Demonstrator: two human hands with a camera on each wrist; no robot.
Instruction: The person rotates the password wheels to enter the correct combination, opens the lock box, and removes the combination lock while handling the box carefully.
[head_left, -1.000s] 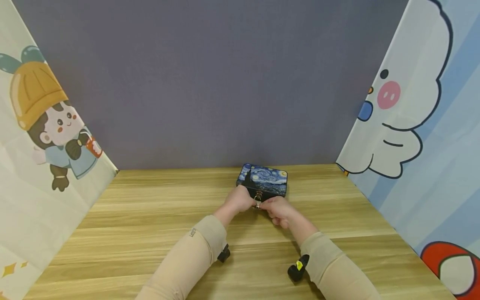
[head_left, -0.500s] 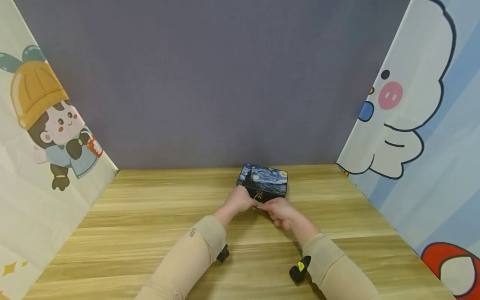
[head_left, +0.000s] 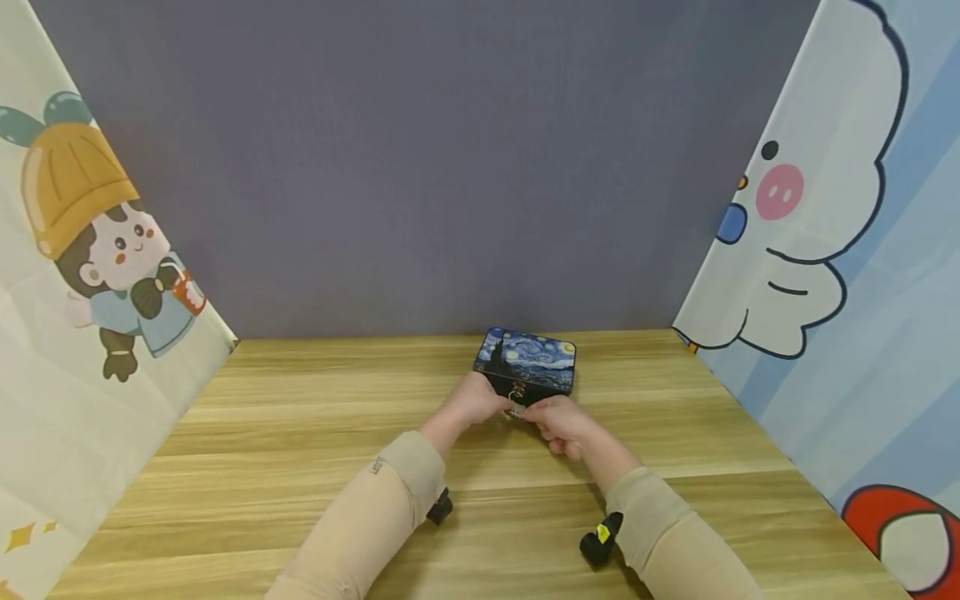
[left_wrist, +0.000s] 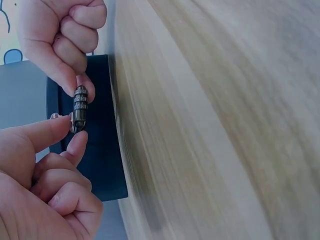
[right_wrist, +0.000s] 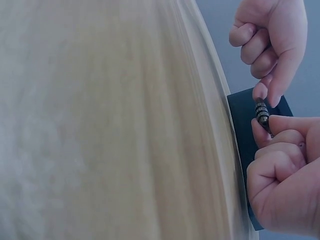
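A small box (head_left: 528, 360) with a starry-night painting on its lid and dark sides stands closed near the back of the table. At its front is a metal clasp with a combination padlock (left_wrist: 80, 102), whose number dials show in the left wrist view. My left hand (head_left: 474, 398) pinches one end of the padlock between thumb and index finger. The other end is pinched by my right hand (head_left: 561, 423), its remaining fingers curled in. The digits are too small to read, and the fingers partly cover the lock.
The wood-grain table (head_left: 315, 467) stretches toward me around both forearms. Behind the box rises a grey panel (head_left: 450, 167). Printed cartoon panels stand at the left (head_left: 75, 433) and right (head_left: 915, 333). Each wrist carries a black camera mount.
My left hand and forearm have shifted slightly to the left. Both hands stay at the padlock, which has tilted a little. The box has hardly moved.
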